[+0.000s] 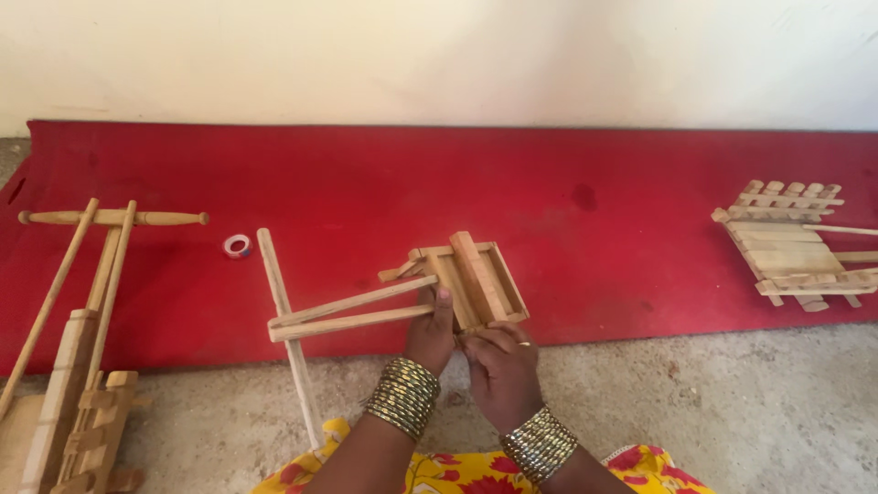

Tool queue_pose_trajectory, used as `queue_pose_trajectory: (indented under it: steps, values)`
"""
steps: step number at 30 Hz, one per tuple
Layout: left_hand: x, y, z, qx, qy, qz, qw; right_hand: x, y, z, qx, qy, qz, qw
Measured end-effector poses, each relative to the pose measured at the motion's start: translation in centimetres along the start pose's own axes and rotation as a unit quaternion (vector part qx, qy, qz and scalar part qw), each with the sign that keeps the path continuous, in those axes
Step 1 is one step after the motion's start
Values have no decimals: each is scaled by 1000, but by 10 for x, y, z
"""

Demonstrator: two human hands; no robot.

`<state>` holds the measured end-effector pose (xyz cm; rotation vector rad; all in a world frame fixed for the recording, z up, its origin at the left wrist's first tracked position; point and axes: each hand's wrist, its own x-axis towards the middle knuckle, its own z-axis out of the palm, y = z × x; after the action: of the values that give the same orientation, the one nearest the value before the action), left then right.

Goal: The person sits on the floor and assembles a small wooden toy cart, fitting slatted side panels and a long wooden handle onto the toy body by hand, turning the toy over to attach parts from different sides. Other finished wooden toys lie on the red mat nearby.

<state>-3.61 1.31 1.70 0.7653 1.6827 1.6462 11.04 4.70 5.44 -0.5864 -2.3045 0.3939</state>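
Left hand (432, 337) and right hand (500, 364), fingers grasping slatted wooden frame (476, 279), red mat (585, 197)

A plain red cloth mat (585, 183) is seen; pale tan wooden frame (471, 279); yellow garment with red flowers (457, 474); gold-and-silver banded bangles (404, 395).

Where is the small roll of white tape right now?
In the head view, the small roll of white tape lies on the red mat, left of centre, between the wooden T-shaped handle and the long upright wooden stick.
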Motion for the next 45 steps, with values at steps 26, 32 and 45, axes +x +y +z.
queue_pose_trajectory:
  steps: [26, 32, 45]
  values:
    - [-13, 33, -7, 79, -167, 43, 982, 31, 58, -22, 61, 45, 178, 981]
    - [-8, 30, -12, 44, -110, -79, 990, 20, 55, -11, 49, 38, 102, 993]
    - [-5, 26, -24, 44, -126, -50, 990, 12, 102, 6, 249, -5, 311, 917]
